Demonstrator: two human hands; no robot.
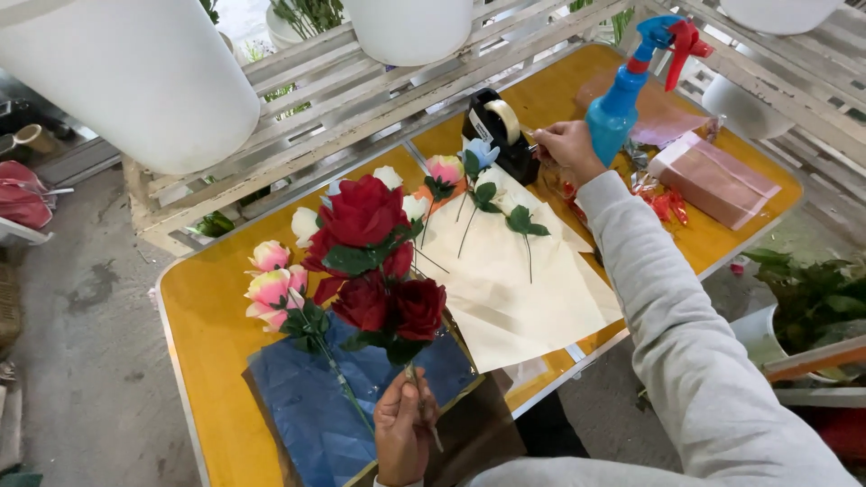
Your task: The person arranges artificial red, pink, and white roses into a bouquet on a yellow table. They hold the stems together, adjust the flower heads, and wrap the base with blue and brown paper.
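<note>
Here the left hand (402, 431) grips red roses (377, 261); the right hand (566, 146) pinches tape at the dispenser (498, 131).

I see a flat, oblong pink paper package (713, 179) lying near the far right corner of the yellow folding table (203, 334). Just beside it, toward the table's middle, lie small clear plastic packets with red contents (666, 204); I cannot tell what is in them. I see no labels, signs or screens here.
</note>
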